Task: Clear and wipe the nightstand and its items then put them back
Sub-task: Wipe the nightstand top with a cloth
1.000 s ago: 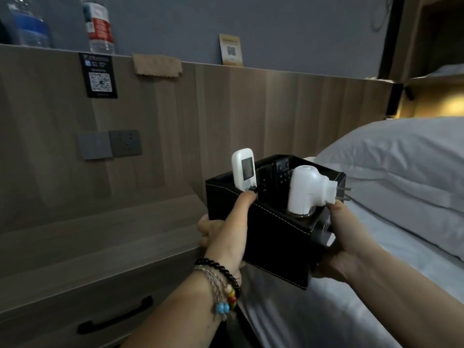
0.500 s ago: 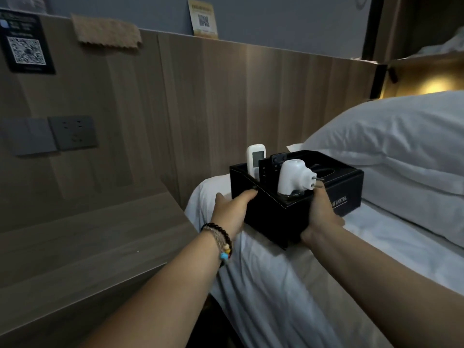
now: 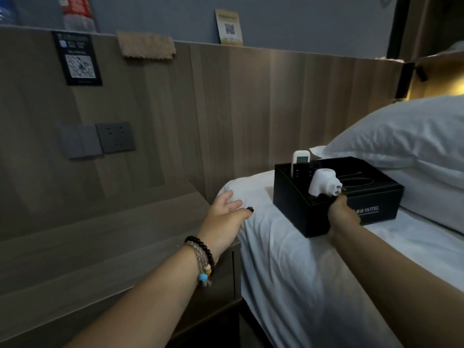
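My right grip holds the box on the bed; left grip hangs wide, nearer the bare table to its left.

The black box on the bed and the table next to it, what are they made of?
The box looks like black fake leather: matte, with pale stitching along its edges. The nightstand looks like wood-grain board, with matte grey-brown streaks; real wood or laminate, I can't tell.
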Demonstrator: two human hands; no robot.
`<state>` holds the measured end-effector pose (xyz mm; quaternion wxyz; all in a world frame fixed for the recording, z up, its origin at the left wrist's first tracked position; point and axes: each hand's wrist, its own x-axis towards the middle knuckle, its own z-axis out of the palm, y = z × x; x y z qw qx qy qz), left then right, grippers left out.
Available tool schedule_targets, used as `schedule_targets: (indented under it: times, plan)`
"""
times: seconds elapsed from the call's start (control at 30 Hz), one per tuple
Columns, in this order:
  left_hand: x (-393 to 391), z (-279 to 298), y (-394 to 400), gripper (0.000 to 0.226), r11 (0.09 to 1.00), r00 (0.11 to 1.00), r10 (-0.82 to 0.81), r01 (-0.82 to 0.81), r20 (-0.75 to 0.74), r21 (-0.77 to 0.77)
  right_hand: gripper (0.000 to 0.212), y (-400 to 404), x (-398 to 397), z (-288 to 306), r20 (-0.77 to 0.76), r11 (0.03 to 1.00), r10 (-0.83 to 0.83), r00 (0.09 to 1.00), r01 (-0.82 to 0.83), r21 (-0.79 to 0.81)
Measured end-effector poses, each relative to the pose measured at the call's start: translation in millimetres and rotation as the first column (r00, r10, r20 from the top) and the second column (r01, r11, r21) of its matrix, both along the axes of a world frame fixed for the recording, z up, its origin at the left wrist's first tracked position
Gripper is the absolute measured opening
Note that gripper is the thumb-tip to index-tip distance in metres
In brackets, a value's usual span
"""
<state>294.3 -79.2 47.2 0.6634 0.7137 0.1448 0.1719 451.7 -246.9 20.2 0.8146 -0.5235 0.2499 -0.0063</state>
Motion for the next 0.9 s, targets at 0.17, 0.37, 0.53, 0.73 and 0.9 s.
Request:
schedule_targets:
  times: [0.17,0.37,0.53,0.73,0.9]
  plan:
    - [-69,21,2,0.050,0.997,0.999,-0.004,0.001,0.037,0.082,0.039,14,-71,2,0.064,0.974,0.222,0.973,-0.219,-0.053]
    - [-163,28,47,0.037,0.960,0.956,0.205,-0.239,0.209,0.149,0.036,53,-154,54,0.201,0.892,0.450,0.870,-0.433,-0.127]
    - [-217,16,90,0.030,0.891,0.858,0.407,-0.448,0.314,0.071,0.022,119,-189,93,0.356,0.772,0.606,0.712,-0.417,-0.480]
    - [-207,17,135,0.032,0.910,0.844,0.396,-0.413,0.361,-0.033,0.025,208,-172,129,0.509,0.595,0.731,0.454,-0.058,-0.802]
    - [-187,34,181,0.031,0.917,0.811,0.397,-0.369,0.429,-0.150,0.029,281,-126,160,0.486,0.461,0.789,0.376,0.159,-0.873]
